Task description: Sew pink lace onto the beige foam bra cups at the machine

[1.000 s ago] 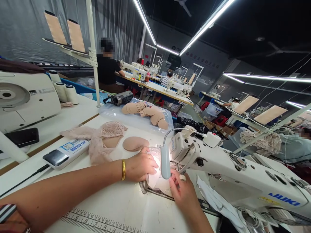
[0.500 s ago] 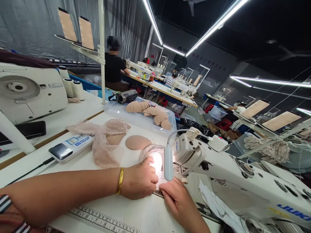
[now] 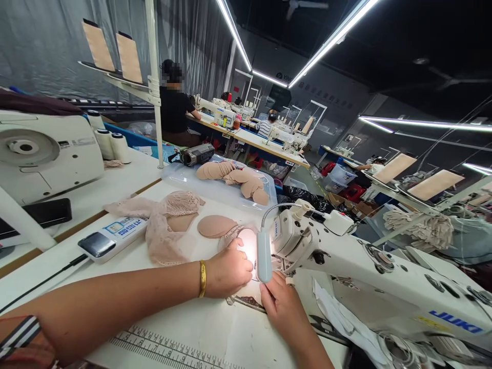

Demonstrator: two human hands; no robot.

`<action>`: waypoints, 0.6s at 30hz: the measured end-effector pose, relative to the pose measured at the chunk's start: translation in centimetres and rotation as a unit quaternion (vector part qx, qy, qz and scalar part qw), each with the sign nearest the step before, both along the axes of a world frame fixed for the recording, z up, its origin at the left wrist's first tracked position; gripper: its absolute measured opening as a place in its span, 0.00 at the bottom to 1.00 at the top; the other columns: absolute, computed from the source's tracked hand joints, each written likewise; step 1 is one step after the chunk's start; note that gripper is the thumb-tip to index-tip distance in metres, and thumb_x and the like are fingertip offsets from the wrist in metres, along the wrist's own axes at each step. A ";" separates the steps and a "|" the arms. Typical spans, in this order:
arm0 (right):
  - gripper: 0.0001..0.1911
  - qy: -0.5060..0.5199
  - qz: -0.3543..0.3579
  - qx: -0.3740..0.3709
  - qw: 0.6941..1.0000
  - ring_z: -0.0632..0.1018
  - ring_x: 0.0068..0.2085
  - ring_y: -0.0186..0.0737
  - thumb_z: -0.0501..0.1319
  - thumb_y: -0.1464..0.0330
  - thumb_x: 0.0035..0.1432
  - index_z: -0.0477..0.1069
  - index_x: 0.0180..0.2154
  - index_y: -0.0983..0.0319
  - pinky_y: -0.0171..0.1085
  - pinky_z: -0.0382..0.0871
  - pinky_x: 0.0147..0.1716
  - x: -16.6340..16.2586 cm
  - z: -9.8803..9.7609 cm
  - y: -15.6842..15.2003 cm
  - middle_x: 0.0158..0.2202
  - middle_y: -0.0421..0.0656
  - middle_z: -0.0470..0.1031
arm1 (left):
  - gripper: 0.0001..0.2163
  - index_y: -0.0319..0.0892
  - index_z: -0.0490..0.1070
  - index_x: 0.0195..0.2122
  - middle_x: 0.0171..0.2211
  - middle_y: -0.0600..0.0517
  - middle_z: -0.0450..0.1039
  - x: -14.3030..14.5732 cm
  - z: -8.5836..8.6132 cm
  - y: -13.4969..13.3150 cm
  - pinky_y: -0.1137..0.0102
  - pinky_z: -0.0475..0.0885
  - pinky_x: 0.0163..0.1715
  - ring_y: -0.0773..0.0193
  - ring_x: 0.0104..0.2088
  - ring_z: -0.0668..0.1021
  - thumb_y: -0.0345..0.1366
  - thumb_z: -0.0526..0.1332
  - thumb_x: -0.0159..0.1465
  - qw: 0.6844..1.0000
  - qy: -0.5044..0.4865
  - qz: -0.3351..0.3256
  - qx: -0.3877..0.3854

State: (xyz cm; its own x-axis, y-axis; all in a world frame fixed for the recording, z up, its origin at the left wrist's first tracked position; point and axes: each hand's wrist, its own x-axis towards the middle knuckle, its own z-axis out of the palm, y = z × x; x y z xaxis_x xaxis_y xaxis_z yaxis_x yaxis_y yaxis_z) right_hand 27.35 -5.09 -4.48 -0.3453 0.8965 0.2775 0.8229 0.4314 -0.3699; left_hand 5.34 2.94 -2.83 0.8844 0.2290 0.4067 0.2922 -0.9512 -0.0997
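My left hand (image 3: 231, 267) is closed on a pale pink lace bra cup (image 3: 235, 234), under the bright light of the sewing machine (image 3: 348, 256). My right hand (image 3: 282, 300) lies by the needle area with thumb and fingers bent together. A grey lamp head (image 3: 264, 256) hides its fingertips and whatever they pinch. Just beyond my left hand rests a beige foam cup pad (image 3: 217, 226). Left of the pad, another pink lace piece (image 3: 165, 241) lies loosely over a pad. The metal plate (image 3: 249, 299) shows between my hands, in front of them.
A clear plastic tray (image 3: 180, 177) behind holds several beige pads (image 3: 246, 182) and a dark camcorder (image 3: 197, 154). On the left lie a white device (image 3: 111, 238) with a cable and a phone (image 3: 48, 211). A printed ruler (image 3: 165, 351) runs along the front. Co-workers sit beyond.
My left hand has shifted slightly away from me, and my right hand a little to the right. The gap between them is wider and shows more of the plate. The view has shifted slightly.
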 end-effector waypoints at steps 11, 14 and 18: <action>0.14 -0.043 -0.012 0.083 0.996 0.76 0.33 0.45 0.48 0.69 0.71 0.71 0.46 0.57 0.39 0.67 0.31 -0.1 -0.5 0.0 0.34 0.43 0.74 | 0.02 0.39 0.72 0.33 0.33 0.49 0.74 -0.3 -0.2 -1.4 0.53 0.59 0.50 0.57 0.33 0.73 0.28 0.64 0.60 0.996 0.020 0.082 0.007; 0.13 -0.050 0.021 0.143 0.988 0.77 0.29 0.43 0.48 0.68 0.72 0.71 0.45 0.57 0.39 0.68 0.29 0.4 -1.0 0.0 0.33 0.43 0.75 | 0.07 0.39 0.72 0.39 0.42 0.46 0.75 -3.2 0.8 -4.8 0.52 0.60 0.51 0.55 0.39 0.75 0.35 0.65 0.63 0.993 0.043 0.111 -0.017; 0.12 -0.036 0.084 0.238 0.967 0.79 0.29 0.42 0.49 0.66 0.73 0.71 0.48 0.57 0.37 0.69 0.26 1.1 -2.1 0.9 0.32 0.42 0.77 | 0.22 0.39 0.67 0.58 0.63 0.38 0.64 -8.9 2.5 -8.3 0.47 0.58 0.57 0.43 0.58 0.69 0.44 0.64 0.67 0.968 0.043 0.242 -0.045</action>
